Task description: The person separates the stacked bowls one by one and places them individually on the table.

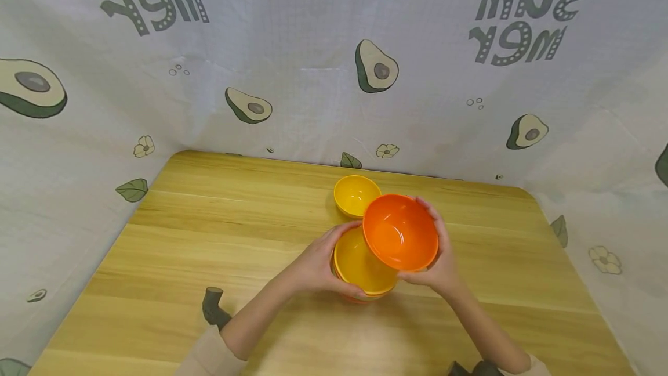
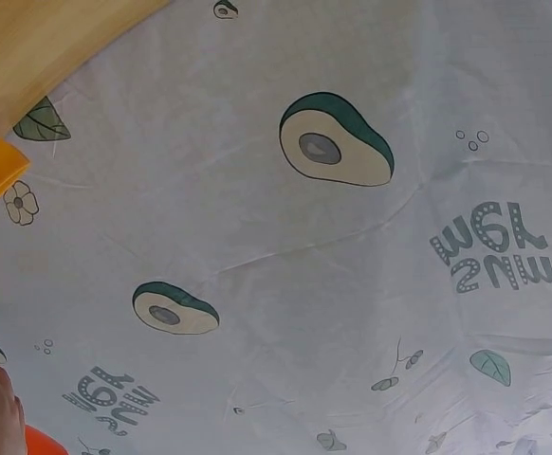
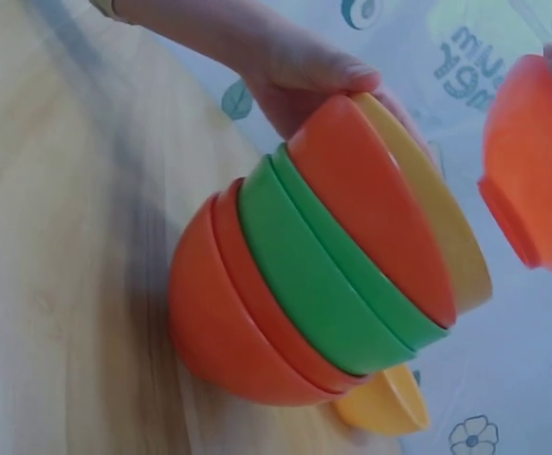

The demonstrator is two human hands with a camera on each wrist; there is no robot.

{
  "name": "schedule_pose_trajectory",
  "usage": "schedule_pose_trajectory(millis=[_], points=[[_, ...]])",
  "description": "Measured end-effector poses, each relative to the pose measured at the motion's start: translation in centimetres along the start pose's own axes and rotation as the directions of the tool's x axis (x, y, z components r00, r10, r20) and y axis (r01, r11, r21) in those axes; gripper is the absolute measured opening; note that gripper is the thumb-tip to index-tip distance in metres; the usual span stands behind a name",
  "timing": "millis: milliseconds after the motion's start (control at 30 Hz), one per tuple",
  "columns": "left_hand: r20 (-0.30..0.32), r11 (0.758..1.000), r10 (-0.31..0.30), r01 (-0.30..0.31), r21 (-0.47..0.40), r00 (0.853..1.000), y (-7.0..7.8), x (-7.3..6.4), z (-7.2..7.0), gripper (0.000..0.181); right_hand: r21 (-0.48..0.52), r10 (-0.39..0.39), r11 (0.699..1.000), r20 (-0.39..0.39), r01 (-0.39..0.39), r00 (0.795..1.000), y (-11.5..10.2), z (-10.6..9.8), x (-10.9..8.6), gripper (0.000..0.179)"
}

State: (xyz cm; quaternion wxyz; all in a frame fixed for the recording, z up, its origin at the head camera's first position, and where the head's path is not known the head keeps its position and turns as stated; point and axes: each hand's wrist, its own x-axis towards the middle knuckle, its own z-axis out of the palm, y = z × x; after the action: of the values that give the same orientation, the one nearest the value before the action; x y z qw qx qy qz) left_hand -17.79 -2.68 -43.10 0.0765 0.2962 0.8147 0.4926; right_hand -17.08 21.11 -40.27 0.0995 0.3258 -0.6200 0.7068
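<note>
My left hand (image 1: 326, 260) grips the side of a stack of nested bowls near its top, thumb at the front. The uppermost bowl is yellow (image 1: 360, 263); beneath it the right wrist view shows an orange bowl (image 3: 361, 190), green bowls (image 3: 300, 256) and more orange bowls (image 3: 243, 322). With my right hand (image 1: 440, 260) I hold a separate orange bowl (image 1: 400, 234) by its side, tilted, above the stack's right edge. Its hollow faces the head camera. A smaller yellow bowl (image 1: 356, 195) sits on the table behind the stack.
The wooden table (image 1: 235, 208) reaches back to a white cloth (image 1: 313, 39) printed with avocados and lettering. Dark grey curved pieces (image 1: 214, 306) show beside both forearms. In the left wrist view, mostly cloth appears, with an orange edge (image 2: 44, 443) at the lower left.
</note>
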Motion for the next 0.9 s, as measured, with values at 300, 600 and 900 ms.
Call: schedule_pose_trajectory(millis=[300, 600, 900], points=[[0.017, 0.999, -0.037, 0.038, -0.031, 0.999, 0.1, 0.0, 0.0, 0.107, -0.003, -0.055, 0.998, -0.086, 0.055, 0.995, -0.3, -1.6, 0.3, 0.102], [0.02, 0.999, -0.041, 0.042, -0.01, 0.999, 0.2, -0.1, -0.1, 0.109, 0.001, -0.013, 1.0, -0.135, 0.013, 0.991, 0.1, -2.7, -0.1, 0.1], [0.015, 0.999, -0.043, 0.043, -0.007, 0.999, -0.1, 0.0, 0.0, 0.108, -0.126, 0.194, 0.964, -0.274, -0.235, 0.942, 1.5, -4.1, -0.1, 0.096]])
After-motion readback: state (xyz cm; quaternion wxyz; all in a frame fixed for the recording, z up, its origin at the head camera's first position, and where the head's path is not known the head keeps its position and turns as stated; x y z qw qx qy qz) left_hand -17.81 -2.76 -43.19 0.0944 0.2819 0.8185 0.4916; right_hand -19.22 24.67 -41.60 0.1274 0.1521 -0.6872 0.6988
